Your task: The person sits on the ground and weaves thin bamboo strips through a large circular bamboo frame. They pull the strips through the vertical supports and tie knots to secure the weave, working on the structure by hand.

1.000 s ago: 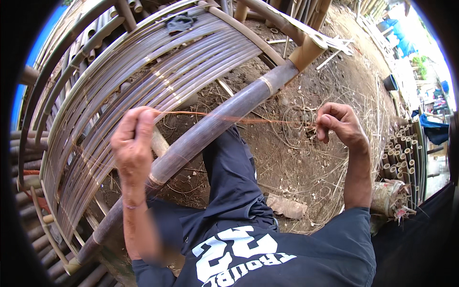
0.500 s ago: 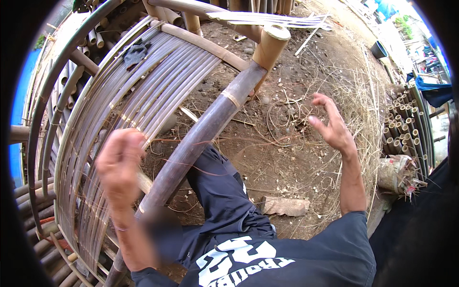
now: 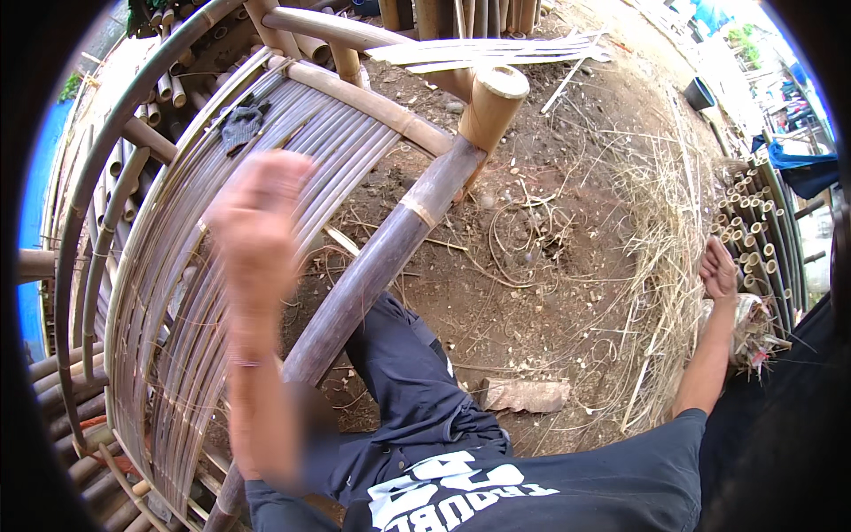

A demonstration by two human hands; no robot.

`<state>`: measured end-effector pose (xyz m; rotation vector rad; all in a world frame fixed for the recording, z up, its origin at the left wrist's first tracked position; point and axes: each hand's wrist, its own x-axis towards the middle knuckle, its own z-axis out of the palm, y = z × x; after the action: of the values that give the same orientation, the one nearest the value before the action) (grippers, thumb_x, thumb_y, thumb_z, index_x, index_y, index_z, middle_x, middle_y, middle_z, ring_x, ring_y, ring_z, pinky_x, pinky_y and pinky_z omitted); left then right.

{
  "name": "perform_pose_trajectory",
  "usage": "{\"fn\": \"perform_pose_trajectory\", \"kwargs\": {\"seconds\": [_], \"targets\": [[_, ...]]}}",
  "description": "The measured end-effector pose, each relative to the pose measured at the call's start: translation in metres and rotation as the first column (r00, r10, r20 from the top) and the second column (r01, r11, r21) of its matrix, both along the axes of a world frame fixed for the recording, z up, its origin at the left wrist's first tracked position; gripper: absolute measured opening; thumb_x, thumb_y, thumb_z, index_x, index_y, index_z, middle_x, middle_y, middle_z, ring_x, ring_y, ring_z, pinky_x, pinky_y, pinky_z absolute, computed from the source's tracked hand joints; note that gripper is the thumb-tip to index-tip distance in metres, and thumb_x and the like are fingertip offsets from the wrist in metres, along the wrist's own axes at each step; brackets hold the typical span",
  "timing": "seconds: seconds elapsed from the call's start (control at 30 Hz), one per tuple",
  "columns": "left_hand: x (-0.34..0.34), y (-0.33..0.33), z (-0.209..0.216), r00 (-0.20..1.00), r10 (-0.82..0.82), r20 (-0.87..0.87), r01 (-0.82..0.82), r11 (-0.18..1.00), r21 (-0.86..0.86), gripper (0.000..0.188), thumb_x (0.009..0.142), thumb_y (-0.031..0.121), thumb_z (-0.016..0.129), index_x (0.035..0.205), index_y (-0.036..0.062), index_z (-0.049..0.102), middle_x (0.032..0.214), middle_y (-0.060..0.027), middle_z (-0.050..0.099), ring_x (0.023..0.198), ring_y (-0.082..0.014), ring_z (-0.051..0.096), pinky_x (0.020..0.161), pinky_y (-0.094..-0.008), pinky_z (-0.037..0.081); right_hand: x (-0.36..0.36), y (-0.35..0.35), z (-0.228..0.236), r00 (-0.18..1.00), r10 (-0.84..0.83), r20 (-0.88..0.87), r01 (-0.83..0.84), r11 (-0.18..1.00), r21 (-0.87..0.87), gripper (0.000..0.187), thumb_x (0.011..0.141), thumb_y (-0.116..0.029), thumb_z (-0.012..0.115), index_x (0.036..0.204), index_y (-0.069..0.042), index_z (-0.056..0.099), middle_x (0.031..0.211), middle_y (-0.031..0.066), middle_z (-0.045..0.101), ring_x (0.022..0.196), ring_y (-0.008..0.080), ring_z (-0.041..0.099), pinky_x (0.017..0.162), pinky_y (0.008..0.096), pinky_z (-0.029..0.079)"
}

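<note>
While the left hand (image 3: 261, 199) hangs in front of a slatted bamboo panel (image 3: 337, 146), the right hand (image 3: 720, 269) reaches out well apart on the opposite side, leaving the left by far the nearer to the work. The panel's slats run lengthwise from the far end, ahead of the seated person, back toward the near left, curving in the wide lens. A thick bamboo pole (image 3: 374, 257) follows much the same line along the panel's right side, from a pale bamboo post (image 3: 492, 111) at its far end to the near left, crossing over the trousered leg (image 3: 403, 355). Seen from the left hand, the panel spreads behind, beyond and to the left, with the pole just to the right; from the right hand, both lie well to the left, across littered earth. Blurred, the left hand appears curled, though whether it holds anything or touches the slats cannot be told. Small in the frame, the right shows bent fingers near dry fibres (image 3: 656, 239) and a stack of cut bamboo (image 3: 753, 230); its grip, too, is unclear. A dark cloth (image 3: 241, 126) rests on the panel's far part.
</note>
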<state>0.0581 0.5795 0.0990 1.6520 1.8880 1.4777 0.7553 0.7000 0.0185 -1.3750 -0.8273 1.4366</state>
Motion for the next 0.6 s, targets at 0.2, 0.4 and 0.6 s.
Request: {"fn": "perform_pose_trajectory", "kwargs": {"seconds": [0.2,0.4,0.6], "targets": [[0.127,-0.014,-0.095,0.821,-0.405,-0.403,0.347,0.914,-0.210,0.058,0.088,0.030,0.068,0.135,0.0032,0.047,0.131,-0.0209,0.052,0.117,-0.0312,0.055,0.098,-0.0394,0.046,0.315,0.072,0.137,0.280,-0.391,0.877,0.625,0.767,0.142,0.039,0.084,-0.041,0.066,0.104,-0.008,0.065,0.085,0.0093,0.059,0.074,0.0209,0.059,0.057,0.0357,0.046],[0.095,-0.101,-0.095,0.758,-0.595,0.267,0.629,0.558,-0.541,0.051,0.088,0.026,0.069,0.130,0.0012,0.052,0.125,-0.0191,0.057,0.115,-0.0336,0.056,0.098,-0.0412,0.045,0.019,0.317,0.128,-0.109,-0.581,0.807,0.189,0.785,0.590,0.053,0.089,-0.041,0.047,0.121,0.000,0.061,0.117,0.0219,0.064,0.107,0.0331,0.063,0.090,0.0453,0.050],[0.026,-0.247,-0.105,0.878,0.135,0.458,0.213,0.748,-0.628,0.035,0.087,0.015,0.070,0.117,-0.0005,0.061,0.103,-0.0120,0.067,0.098,-0.0217,0.065,0.088,-0.0315,0.051,-0.419,0.273,0.096,0.295,0.255,0.921,-0.711,0.702,0.033,0.044,0.093,-0.019,0.049,0.134,-0.002,0.049,0.132,0.0143,0.055,0.102,0.0245,0.060,0.085,0.0354,0.053]]}}
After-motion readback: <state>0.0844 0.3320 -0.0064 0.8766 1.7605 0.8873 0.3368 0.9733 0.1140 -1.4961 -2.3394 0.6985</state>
